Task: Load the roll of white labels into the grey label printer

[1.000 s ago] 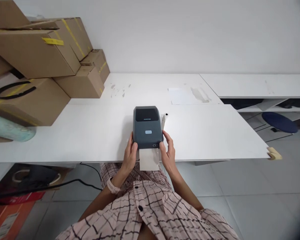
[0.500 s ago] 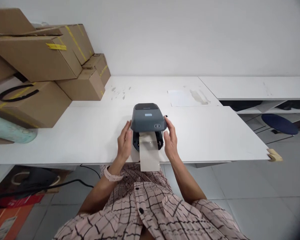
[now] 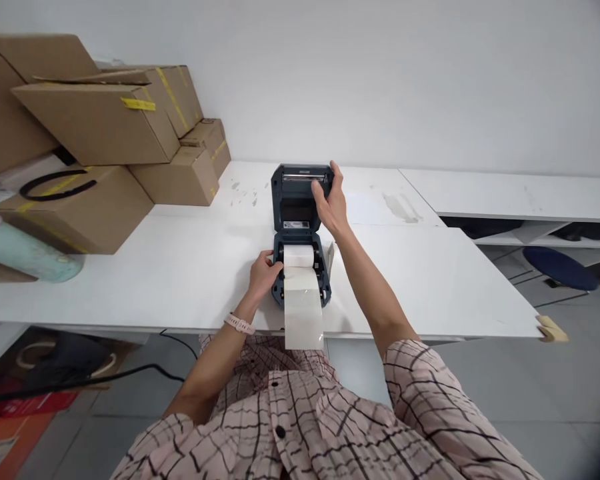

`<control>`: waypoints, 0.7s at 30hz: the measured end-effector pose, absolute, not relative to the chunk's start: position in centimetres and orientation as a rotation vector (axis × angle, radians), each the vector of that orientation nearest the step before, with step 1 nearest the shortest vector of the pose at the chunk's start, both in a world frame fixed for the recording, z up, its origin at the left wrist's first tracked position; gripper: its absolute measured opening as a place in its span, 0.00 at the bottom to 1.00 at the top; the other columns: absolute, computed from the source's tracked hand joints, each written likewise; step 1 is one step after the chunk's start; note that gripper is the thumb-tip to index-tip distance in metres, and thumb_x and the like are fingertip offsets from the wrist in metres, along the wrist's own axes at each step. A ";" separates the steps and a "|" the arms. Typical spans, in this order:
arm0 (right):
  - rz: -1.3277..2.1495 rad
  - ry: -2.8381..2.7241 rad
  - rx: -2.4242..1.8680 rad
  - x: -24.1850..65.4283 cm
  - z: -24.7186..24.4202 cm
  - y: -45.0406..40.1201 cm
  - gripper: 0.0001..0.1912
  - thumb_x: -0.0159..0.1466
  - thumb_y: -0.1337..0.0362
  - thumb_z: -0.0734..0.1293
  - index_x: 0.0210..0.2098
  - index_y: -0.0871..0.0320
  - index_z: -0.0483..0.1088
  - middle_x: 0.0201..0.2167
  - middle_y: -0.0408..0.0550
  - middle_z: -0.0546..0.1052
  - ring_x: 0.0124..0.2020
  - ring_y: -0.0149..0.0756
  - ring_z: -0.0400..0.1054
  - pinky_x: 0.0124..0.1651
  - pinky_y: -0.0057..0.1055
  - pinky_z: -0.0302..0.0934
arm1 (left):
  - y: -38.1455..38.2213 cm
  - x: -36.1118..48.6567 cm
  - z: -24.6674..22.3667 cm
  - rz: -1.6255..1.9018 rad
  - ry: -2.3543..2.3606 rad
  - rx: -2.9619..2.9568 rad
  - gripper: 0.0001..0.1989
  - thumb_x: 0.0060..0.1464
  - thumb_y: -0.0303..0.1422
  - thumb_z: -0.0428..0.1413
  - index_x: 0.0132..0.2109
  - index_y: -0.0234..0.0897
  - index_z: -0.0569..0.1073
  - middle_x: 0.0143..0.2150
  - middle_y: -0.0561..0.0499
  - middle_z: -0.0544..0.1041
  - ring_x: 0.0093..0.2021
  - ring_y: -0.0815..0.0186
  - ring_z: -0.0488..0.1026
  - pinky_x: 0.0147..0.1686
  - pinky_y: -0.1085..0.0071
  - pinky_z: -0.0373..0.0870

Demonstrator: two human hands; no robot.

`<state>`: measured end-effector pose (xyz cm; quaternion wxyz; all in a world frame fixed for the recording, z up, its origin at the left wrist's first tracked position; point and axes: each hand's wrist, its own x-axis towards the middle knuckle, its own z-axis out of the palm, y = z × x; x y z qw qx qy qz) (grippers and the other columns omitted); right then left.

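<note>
A dark grey label printer (image 3: 277, 293) stands on the white table with its lid (image 3: 287, 200) swung up and back. Inside lies a white label roll (image 3: 299, 256), and a strip of label paper (image 3: 303, 313) runs out over the table's front edge. My right hand (image 3: 331, 203) grips the lid's right side, thumb on the inner face and fingers behind. My left hand (image 3: 265, 275) holds the left side of the printer's base, thumb on its rim; the other fingers are partly hidden.
Cardboard boxes (image 3: 95, 127) are piled at the left, with a mint-green bottle (image 3: 40, 257) in front. A paper sheet (image 3: 361, 208) lies on the white table (image 3: 430, 280) by the wall. A blue stool (image 3: 560, 268) stands at the right, and black cables (image 3: 130, 369) hang below the table.
The printer's lid has gone from lowered to upright, baring the roll. My right hand has risen with it, and my left hand has closed on the base's side.
</note>
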<state>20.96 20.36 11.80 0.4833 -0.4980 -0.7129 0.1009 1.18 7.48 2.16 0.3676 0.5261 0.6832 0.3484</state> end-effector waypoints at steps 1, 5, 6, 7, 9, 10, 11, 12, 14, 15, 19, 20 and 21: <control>0.211 -1.761 -1.234 21.0 12.1 20.6 0.40 0.74 0.41 0.50 0.77 0.52 0.33 0.75 0.60 0.55 0.73 0.53 0.54 0.69 0.57 0.56 | 7.7 1.1 2.5 0.866 1.772 1.369 0.24 0.56 0.36 0.56 0.60 0.37 0.71 0.37 0.48 0.77 0.35 0.61 0.74 0.31 0.69 0.65; -0.038 -1.791 -1.186 21.1 12.6 18.1 0.37 0.73 0.45 0.55 0.75 0.54 0.44 0.74 0.61 0.56 0.74 0.56 0.51 0.71 0.60 0.52 | 8.4 1.0 3.1 0.813 1.816 1.406 0.22 0.54 0.36 0.58 0.56 0.38 0.72 0.35 0.49 0.77 0.33 0.59 0.74 0.30 0.68 0.62; -0.058 -1.813 -1.153 21.1 12.4 17.0 0.34 0.74 0.48 0.56 0.73 0.54 0.49 0.72 0.61 0.61 0.73 0.55 0.54 0.70 0.58 0.53 | 8.5 1.1 3.2 0.805 1.830 1.415 0.20 0.53 0.35 0.58 0.54 0.38 0.73 0.35 0.49 0.77 0.34 0.59 0.75 0.31 0.67 0.62; -0.031 -1.872 -1.127 21.0 12.1 15.9 0.30 0.74 0.51 0.56 0.71 0.55 0.55 0.67 0.60 0.68 0.69 0.54 0.60 0.69 0.55 0.56 | 8.7 1.1 3.2 0.798 1.845 1.423 0.19 0.53 0.34 0.58 0.52 0.38 0.73 0.35 0.49 0.78 0.35 0.58 0.75 0.32 0.67 0.62; 0.154 -2.112 -1.107 20.9 11.1 14.1 0.24 0.73 0.56 0.59 0.67 0.54 0.62 0.56 0.56 0.78 0.60 0.50 0.70 0.63 0.49 0.63 | 8.9 1.2 3.2 0.793 1.862 1.440 0.17 0.52 0.31 0.58 0.50 0.38 0.73 0.37 0.47 0.79 0.38 0.57 0.76 0.35 0.67 0.63; 0.284 -2.270 -1.110 20.7 10.6 13.7 0.24 0.72 0.57 0.61 0.65 0.53 0.64 0.54 0.54 0.80 0.57 0.49 0.73 0.60 0.46 0.66 | 8.9 1.3 3.2 0.793 1.863 1.446 0.16 0.51 0.29 0.58 0.49 0.38 0.73 0.38 0.47 0.80 0.40 0.56 0.77 0.36 0.67 0.63; 0.410 -2.432 -1.124 20.6 10.0 13.5 0.25 0.71 0.58 0.64 0.65 0.53 0.65 0.55 0.53 0.80 0.56 0.49 0.74 0.58 0.45 0.67 | 8.9 1.3 3.1 0.798 1.859 1.451 0.16 0.50 0.28 0.58 0.49 0.38 0.73 0.40 0.47 0.80 0.41 0.56 0.77 0.37 0.67 0.64; 0.513 -2.580 -1.154 20.4 9.5 13.6 0.27 0.69 0.57 0.66 0.66 0.52 0.64 0.57 0.54 0.78 0.58 0.51 0.73 0.58 0.45 0.67 | 8.9 1.4 3.1 0.805 1.853 1.452 0.16 0.50 0.28 0.58 0.48 0.39 0.72 0.40 0.47 0.81 0.42 0.56 0.77 0.38 0.67 0.64; 0.615 -2.780 -1.260 19.9 8.7 14.3 0.33 0.66 0.55 0.70 0.68 0.52 0.62 0.62 0.56 0.75 0.63 0.56 0.69 0.61 0.48 0.64 | 8.9 1.4 3.0 0.828 1.842 1.443 0.16 0.51 0.28 0.58 0.48 0.39 0.72 0.41 0.47 0.81 0.42 0.56 0.78 0.38 0.67 0.65; 0.631 -2.832 -1.315 19.7 8.5 14.7 0.35 0.65 0.53 0.71 0.69 0.52 0.61 0.62 0.58 0.75 0.63 0.59 0.69 0.62 0.50 0.63 | 8.8 1.4 2.9 0.842 1.839 1.435 0.16 0.51 0.28 0.58 0.48 0.39 0.72 0.41 0.47 0.81 0.42 0.56 0.78 0.38 0.67 0.65; 0.671 -2.867 -1.394 18.8 8.2 16.1 0.41 0.61 0.47 0.73 0.68 0.54 0.61 0.56 0.61 0.78 0.57 0.63 0.73 0.58 0.51 0.64 | 8.7 1.4 2.4 0.901 1.822 1.404 0.16 0.51 0.29 0.59 0.48 0.40 0.72 0.39 0.47 0.81 0.41 0.56 0.78 0.38 0.67 0.66; 0.676 -2.865 -1.393 18.8 8.1 16.3 0.43 0.59 0.46 0.74 0.67 0.54 0.61 0.57 0.61 0.78 0.58 0.62 0.73 0.58 0.50 0.64 | 8.7 1.4 2.3 0.913 1.817 1.398 0.16 0.50 0.29 0.60 0.48 0.40 0.72 0.39 0.47 0.81 0.41 0.56 0.78 0.38 0.67 0.66; 0.687 -2.857 -1.385 18.8 8.1 16.5 0.45 0.57 0.46 0.75 0.67 0.54 0.60 0.57 0.60 0.77 0.58 0.62 0.72 0.58 0.49 0.64 | 8.7 1.4 2.2 0.923 1.813 1.393 0.16 0.50 0.28 0.60 0.48 0.39 0.72 0.39 0.47 0.81 0.40 0.56 0.78 0.37 0.67 0.66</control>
